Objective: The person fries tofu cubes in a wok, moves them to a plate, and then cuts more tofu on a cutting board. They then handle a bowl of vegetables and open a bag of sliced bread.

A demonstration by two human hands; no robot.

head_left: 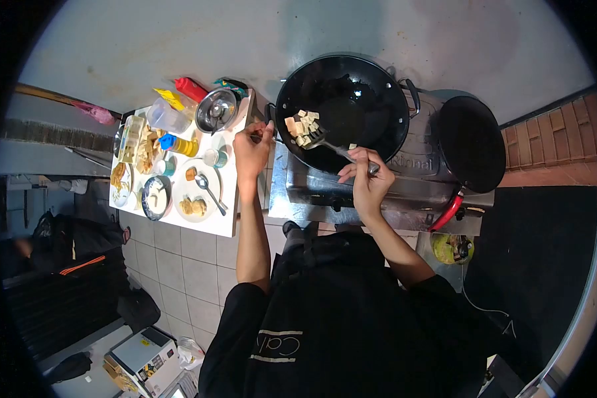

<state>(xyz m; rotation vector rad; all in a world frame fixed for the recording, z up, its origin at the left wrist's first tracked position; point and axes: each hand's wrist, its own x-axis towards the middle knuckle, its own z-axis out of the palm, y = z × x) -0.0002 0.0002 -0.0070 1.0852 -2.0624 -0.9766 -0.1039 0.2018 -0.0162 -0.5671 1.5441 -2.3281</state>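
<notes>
A black wok (378, 126) sits on the stove, oil-like liquid shining inside it. Pale tofu-like cubes (303, 127) are heaped at its left side, and one small piece lies near the front rim. My right hand (370, 176) is closed round the handle of a metal spatula (335, 147), whose slotted head touches the cubes. My left hand (253, 152) is closed by the wok's left rim, just below the left side handle. A thin thing seems to stick out from its fingers toward the wok, too small to make out.
Right of the wok, a black frying pan (472, 142) with a red handle rests on the stove (378, 192). The white table (225, 212) at left bears a steel bowl (216, 110), a plate (199, 172) with a spoon, bottles and a bowl of white stuff (156, 198).
</notes>
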